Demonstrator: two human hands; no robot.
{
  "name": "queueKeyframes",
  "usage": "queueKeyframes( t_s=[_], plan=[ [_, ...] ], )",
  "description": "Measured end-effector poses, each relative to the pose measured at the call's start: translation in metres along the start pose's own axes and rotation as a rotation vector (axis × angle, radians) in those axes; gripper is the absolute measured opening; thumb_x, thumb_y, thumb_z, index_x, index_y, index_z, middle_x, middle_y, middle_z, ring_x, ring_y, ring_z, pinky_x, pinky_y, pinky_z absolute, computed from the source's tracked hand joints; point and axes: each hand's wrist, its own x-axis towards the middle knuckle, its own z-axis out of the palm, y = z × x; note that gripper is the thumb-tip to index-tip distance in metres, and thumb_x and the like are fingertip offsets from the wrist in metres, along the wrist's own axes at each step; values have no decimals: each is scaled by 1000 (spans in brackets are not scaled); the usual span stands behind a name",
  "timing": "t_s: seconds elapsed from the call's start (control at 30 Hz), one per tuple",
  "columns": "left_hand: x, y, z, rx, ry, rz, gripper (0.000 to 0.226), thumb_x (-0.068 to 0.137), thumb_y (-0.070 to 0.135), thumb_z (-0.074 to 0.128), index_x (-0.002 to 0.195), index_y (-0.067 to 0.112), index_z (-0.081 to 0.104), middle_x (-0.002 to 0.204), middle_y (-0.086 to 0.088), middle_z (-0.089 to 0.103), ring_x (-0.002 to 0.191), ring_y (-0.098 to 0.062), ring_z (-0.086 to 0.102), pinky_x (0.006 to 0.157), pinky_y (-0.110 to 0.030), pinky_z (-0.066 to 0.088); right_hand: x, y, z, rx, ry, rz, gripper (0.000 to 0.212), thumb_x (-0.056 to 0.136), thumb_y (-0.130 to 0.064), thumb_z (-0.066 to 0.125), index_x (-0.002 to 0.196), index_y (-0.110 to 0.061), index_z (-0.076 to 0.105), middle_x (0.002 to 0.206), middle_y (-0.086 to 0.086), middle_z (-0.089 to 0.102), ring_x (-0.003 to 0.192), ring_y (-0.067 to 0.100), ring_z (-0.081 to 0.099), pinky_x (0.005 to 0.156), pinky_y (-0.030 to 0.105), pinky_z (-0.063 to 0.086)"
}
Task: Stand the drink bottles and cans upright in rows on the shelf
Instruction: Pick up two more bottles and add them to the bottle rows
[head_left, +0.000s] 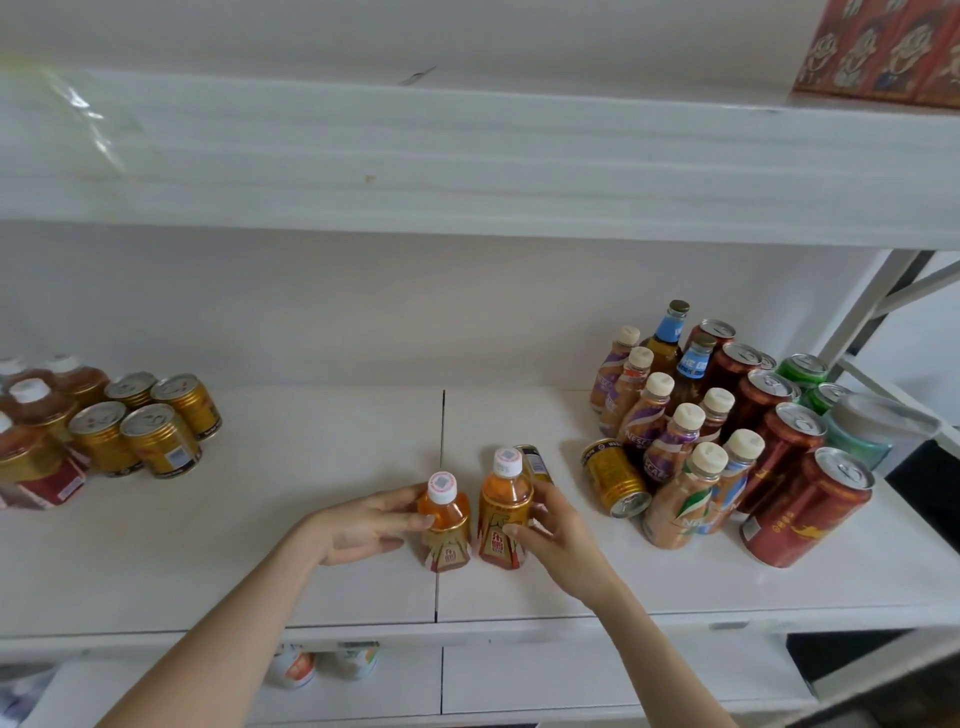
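Left hand: forearm entering from the lower edge, fingers curled round the shoulder of a small orange-drink bottle, upright, white cap on. Right hand: fingers closed round a second orange-drink bottle, also upright, just beside the first near the front middle of the shelf. Gold can: directly behind the right hand, partly hidden; whether it is touched cannot be told. Fallen gold can: lying on its side at the left edge of the right-hand cluster of coffee bottles and red cans, packed close. Gold cans and tea bottles: standing at far left. Risks, as judged: the narrow-topped bottles may tip if released off-balance; the right wrist, drawing back, may knock the can behind it; the lying can may roll when the cluster is disturbed.
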Motion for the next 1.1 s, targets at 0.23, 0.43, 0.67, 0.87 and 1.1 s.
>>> queueKeyframes(
  t_s=[0.23, 0.43, 0.67, 0.87, 1.1],
  plan=[
    [0, -13, 21, 118, 230, 184, 64, 69, 7, 83, 125, 22, 55, 123, -1, 66, 119, -18, 59, 96, -38, 52, -5, 10, -3, -180, -111, 30, 53, 88, -8, 61, 133, -23, 40, 127, -8, 56, 119, 5, 52, 96, 22, 44],
    [-1, -17, 18, 172, 253, 207, 55, 75, 9, 79, 124, 21, 58, 122, -3, 66, 117, -16, 60, 100, -36, 49, -1, 6, -8, -210, -67, 90, 63, 78, -7, 71, 133, -25, 44, 127, -7, 57, 121, 9, 52, 100, 39, 48],
    [6, -16, 41, 248, 352, 213, 67, 57, 17, 90, 112, 31, 56, 107, 7, 71, 96, -9, 69, 78, -22, 55, 2, 6, -7, -178, -54, 86, 61, 73, -4, 77, 127, -17, 49, 123, 0, 62, 117, 15, 58, 100, 38, 50],
    [8, -20, 42, 257, 359, 237, 58, 67, 15, 84, 116, 29, 55, 113, 6, 68, 104, -7, 65, 83, -29, 57, 3, 7, -6, -154, -49, 104, 62, 73, 0, 75, 127, -15, 49, 123, 2, 63, 116, 15, 59, 101, 40, 49],
    [8, -20, 41, 225, 337, 232, 60, 69, 10, 83, 120, 25, 56, 114, 4, 68, 103, -5, 65, 80, -23, 56, 3, 7, -3, -167, -28, 93, 63, 68, -5, 79, 123, -19, 51, 117, -4, 65, 111, 12, 61, 95, 30, 51]
  ],
)
